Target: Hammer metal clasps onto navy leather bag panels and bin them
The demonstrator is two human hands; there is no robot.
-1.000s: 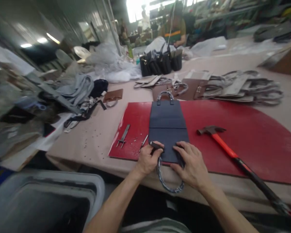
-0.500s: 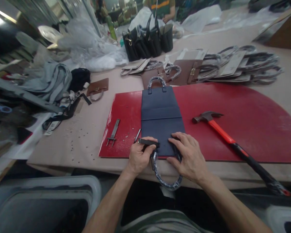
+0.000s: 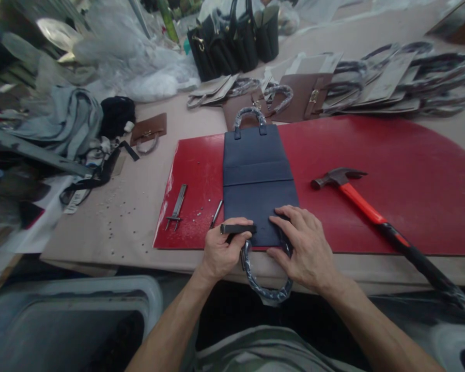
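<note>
A navy blue bag panel (image 3: 258,168) lies flat, with a plastic-wrapped handle (image 3: 250,116) at its far end and another wrapped handle (image 3: 269,293) hanging over the table edge nearest me. My left hand (image 3: 225,250) is closed on a dark flat metal punch-like tool (image 3: 238,228), whose tip lies over the panel's near part. My right hand (image 3: 304,243) rests on the panel's near right corner, fingers and thumb apart around the base of the near handle. What lies under its palm is hidden.
Beneath the panel is a red board (image 3: 372,150). A claw hammer (image 3: 366,209) lies right; a two-pronged metal tool (image 3: 177,206) and a thin metal rod (image 3: 217,214) lie left. Brown bag pieces (image 3: 306,90) and black bags (image 3: 232,46) stand behind. A grey bin (image 3: 155,294) is lower left.
The view has tilted down and shifted slightly. The dark tool in my left hand now lies more level, its tip a little farther right. My right hand keeps its place on the panel.
</note>
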